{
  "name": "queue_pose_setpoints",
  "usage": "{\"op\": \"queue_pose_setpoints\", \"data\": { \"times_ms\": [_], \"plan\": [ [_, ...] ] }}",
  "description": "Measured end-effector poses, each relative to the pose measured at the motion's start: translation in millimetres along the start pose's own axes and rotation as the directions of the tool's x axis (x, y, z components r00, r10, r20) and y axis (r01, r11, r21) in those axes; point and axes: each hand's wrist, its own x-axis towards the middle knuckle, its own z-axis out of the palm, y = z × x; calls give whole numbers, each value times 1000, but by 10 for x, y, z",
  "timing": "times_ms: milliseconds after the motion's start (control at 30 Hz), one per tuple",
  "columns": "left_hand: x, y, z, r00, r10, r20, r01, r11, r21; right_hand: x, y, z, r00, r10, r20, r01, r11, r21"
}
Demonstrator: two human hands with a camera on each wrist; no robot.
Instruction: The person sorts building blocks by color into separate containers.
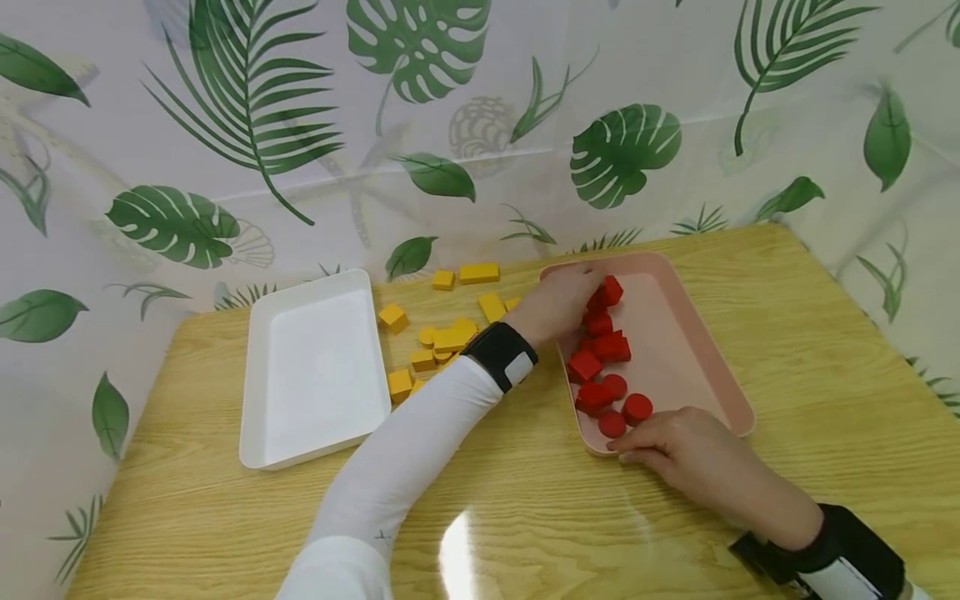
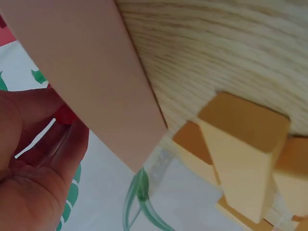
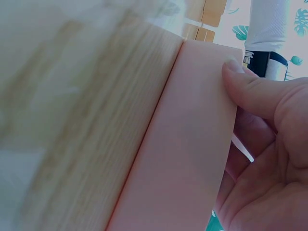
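A pink tray stands on the right of the table, with several red blocks and discs gathered along its left side. My left hand reaches over the tray's back left corner. Its fingers pinch a red block, mostly hidden by the fingers in the left wrist view. At the tray's front edge, my right hand grips the rim. In the right wrist view its thumb lies over the outer wall and the other fingers are inside.
A white tray without blocks stands on the left. Between the trays lie several yellow blocks, some piled, partly behind the left forearm. Behind the wooden table hangs a leaf-patterned cloth.
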Motion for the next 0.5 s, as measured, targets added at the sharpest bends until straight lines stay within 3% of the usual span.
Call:
{"op": "queue_pose_setpoints", "data": {
  "times_ms": [233, 500],
  "plan": [
    [-64, -36, 46, 997, -38, 63, 42, 997, -68, 4, -19, 10, 1000, 1, 1, -1, 1000, -5],
    [-221, -102, -112, 1000, -6, 0, 6, 995, -102, 6, -14, 8, 1000, 0, -9, 0, 1000, -11]
  ]
}}
